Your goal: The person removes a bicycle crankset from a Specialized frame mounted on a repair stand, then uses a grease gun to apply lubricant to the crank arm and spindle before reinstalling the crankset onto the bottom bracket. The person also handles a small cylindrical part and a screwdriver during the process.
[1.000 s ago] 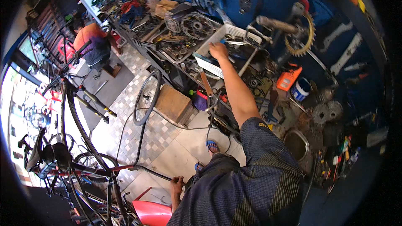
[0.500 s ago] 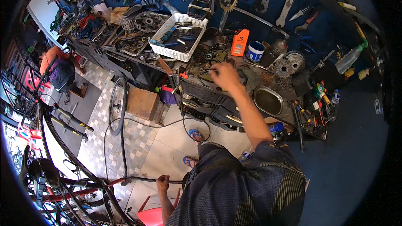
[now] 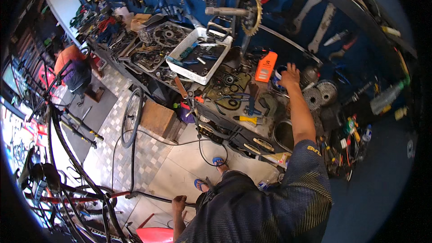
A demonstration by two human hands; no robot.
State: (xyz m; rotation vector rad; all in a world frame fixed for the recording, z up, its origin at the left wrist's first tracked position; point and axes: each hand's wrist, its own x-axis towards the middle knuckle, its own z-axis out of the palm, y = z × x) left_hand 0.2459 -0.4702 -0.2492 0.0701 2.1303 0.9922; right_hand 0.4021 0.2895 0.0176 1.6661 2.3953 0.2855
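My right hand (image 3: 290, 76) reaches over the bench, fingers spread at the top of a small blue and white tub (image 3: 280, 73). It partly hides the tub, and contact with the rim is unclear. Low beside my body, my left hand (image 3: 178, 204) has its fingers curled closed; whatever may be inside them is hidden. Left of the tub stands an orange box (image 3: 266, 67). Blue-handled pliers (image 3: 243, 96), a yellow and black tool (image 3: 248, 119) and small round parts (image 3: 229, 79) lie on the bench in front of it.
A white basket (image 3: 204, 80) of tools sits on the bench, left of centre. Cassette sprockets (image 3: 327, 91) and a metal tray (image 3: 283, 134) flank my right arm. A wheel (image 3: 130, 117), a wooden box (image 3: 157, 118) and bicycle frames occupy the left; another person (image 3: 74, 67) crouches beyond.
My right hand has moved right, from above the small bench parts to the blue tub. The view has shifted, uncovering the pliers. My left hand stays low and closed.
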